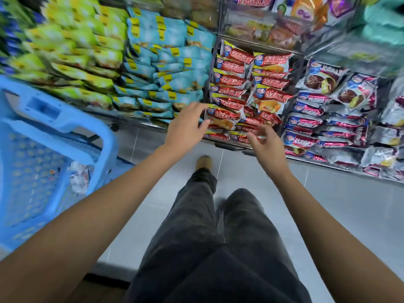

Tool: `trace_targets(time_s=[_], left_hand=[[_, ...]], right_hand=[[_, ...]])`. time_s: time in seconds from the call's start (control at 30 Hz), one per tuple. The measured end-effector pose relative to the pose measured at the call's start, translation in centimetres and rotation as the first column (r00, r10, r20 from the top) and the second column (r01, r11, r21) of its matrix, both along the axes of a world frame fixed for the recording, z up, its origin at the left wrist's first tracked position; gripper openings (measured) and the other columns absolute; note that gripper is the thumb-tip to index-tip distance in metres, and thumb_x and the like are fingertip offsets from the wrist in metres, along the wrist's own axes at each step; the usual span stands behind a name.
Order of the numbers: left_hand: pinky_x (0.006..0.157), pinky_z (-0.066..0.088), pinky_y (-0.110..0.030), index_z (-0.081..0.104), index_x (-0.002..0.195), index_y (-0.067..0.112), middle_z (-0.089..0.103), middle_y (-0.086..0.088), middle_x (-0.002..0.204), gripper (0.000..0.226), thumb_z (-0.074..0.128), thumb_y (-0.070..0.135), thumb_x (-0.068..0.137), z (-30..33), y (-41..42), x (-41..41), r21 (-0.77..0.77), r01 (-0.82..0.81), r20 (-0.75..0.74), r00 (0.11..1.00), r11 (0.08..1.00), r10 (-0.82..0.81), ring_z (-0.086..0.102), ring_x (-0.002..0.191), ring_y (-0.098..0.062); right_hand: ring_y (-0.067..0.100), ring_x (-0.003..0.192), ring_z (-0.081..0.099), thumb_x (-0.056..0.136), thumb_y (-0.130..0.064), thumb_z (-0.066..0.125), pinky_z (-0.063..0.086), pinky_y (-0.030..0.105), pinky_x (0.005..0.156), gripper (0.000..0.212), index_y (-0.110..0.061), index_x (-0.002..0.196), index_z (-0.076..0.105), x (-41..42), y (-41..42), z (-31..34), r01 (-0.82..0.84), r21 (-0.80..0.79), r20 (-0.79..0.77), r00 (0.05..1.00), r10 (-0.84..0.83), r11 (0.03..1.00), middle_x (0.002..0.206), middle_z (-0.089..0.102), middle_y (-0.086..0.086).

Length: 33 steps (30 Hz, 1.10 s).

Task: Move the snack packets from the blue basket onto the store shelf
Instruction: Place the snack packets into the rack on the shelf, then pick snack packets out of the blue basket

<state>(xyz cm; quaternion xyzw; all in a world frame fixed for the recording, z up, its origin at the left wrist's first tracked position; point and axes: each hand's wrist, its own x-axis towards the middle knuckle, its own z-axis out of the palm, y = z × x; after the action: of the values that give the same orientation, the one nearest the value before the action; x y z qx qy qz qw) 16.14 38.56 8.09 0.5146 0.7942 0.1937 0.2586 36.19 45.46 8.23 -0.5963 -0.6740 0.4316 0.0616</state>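
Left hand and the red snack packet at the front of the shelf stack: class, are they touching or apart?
Touching. The head view shows the left hand with fingertips and thumb on the left edge of the red snack packet, pinching it; no gap shows between them.

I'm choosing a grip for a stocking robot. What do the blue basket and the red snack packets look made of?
The blue basket looks like rigid moulded plastic with a matte finish: thick rounded rim, perforated walls. The red snack packets look like thin glossy film, probably foil-lined plastic: bright highlights, crinkles and crimped end seams. The left hand pinches one packet by its edge, which suggests it is light and flexible.
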Motion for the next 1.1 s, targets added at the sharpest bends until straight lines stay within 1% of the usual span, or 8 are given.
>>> trace_targets(time_s=[0.1,0.3,0.47,0.67,0.8,0.9,1.0,1.1], left_hand=[[0.081,0.048,-0.032,0.059,0.111,0.011,0.065,-0.002,0.103,0.022,0.052,0.019,0.091,1.9,-6.0,2.0,-0.040,-0.111,0.252,0.960,0.993,0.118,0.062,0.094,-0.021],[0.074,0.042,-0.021,0.065,0.100,0.007,0.069,-0.008,0.094,0.015,0.055,0.008,0.088,3.1,-22.0,8.5,-0.041,-0.246,0.270,0.930,0.968,0.248,0.063,0.085,-0.023],[0.085,0.045,-0.037,0.061,0.101,-0.002,0.061,-0.012,0.095,0.016,0.051,-0.002,0.089,4.3,-34.8,13.6,-0.189,-0.639,0.424,0.632,0.746,0.649,0.057,0.089,-0.022],[0.059,0.042,-0.013,0.059,0.111,-0.002,0.059,-0.008,0.101,0.024,0.045,0.001,0.091,6.6,-47.1,11.7,-0.267,-0.836,0.379,0.367,0.480,0.849,0.057,0.074,-0.016],[0.079,0.042,-0.031,0.059,0.109,0.001,0.058,-0.008,0.102,0.022,0.047,0.003,0.090,7.3,-53.3,6.4,-0.180,-0.917,0.301,0.293,0.356,0.908,0.056,0.088,-0.021],[0.077,0.038,-0.024,0.059,0.113,0.007,0.057,-0.001,0.104,0.026,0.050,0.005,0.089,6.6,-56.6,1.1,-0.105,-0.945,0.254,0.276,0.310,0.927,0.053,0.087,-0.017],[0.064,0.040,-0.019,0.058,0.115,0.009,0.058,-0.001,0.100,0.027,0.049,0.009,0.089,4.6,-59.0,-4.7,-0.139,-0.932,0.260,0.293,0.336,0.920,0.053,0.072,-0.016],[0.072,0.037,-0.014,0.059,0.114,0.007,0.061,-0.009,0.115,0.027,0.049,0.008,0.089,1.2,-60.1,-11.1,-0.217,-0.872,0.269,0.379,0.439,0.885,0.059,0.095,-0.022]], right_hand=[[0.017,0.085,0.062,0.092,-0.029,0.055,0.041,0.012,0.061,0.023,-0.012,0.106,0.062,3.3,-4.2,1.5,-0.037,-0.053,-0.024,0.999,0.035,0.998,0.086,0.064,-0.004],[0.024,0.089,0.065,0.092,-0.020,0.053,0.048,0.034,0.081,0.011,-0.015,0.092,0.063,8.2,-13.6,2.1,-0.286,-0.132,-0.040,0.958,0.283,0.949,0.092,0.068,0.008],[0.024,0.092,0.065,0.091,-0.019,0.053,0.038,0.016,0.070,0.015,-0.010,0.096,0.065,9.4,-20.7,3.1,-0.415,-0.138,-0.044,0.910,0.413,0.899,0.099,0.068,0.010],[0.031,0.102,0.062,0.092,-0.013,0.051,0.044,0.039,0.096,0.021,-0.001,0.105,0.061,3.9,-28.3,5.9,-0.594,-0.178,-0.096,0.804,0.587,0.785,0.110,0.066,0.017],[0.030,0.097,0.064,0.091,-0.012,0.051,0.043,0.030,0.084,0.023,-0.001,0.109,0.062,-3.0,-33.0,7.2,-0.702,-0.104,-0.107,0.712,0.694,0.705,0.104,0.068,0.017],[0.021,0.082,0.059,0.090,-0.012,0.054,0.036,0.020,0.067,0.018,-0.003,0.101,0.065,-9.8,-36.6,7.6,-0.771,-0.037,-0.106,0.635,0.765,0.636,0.089,0.064,0.008],[0.013,0.080,0.054,0.089,-0.013,0.054,0.034,0.017,0.069,0.017,-0.006,0.100,0.065,-17.6,-40.1,7.0,-0.814,0.016,-0.085,0.577,0.812,0.580,0.088,0.060,0.000],[0.014,0.081,0.054,0.089,-0.013,0.051,0.034,0.018,0.070,0.017,-0.009,0.099,0.064,-25.2,-42.7,5.1,-0.805,-0.005,-0.015,0.593,0.805,0.593,0.086,0.059,-0.002]])
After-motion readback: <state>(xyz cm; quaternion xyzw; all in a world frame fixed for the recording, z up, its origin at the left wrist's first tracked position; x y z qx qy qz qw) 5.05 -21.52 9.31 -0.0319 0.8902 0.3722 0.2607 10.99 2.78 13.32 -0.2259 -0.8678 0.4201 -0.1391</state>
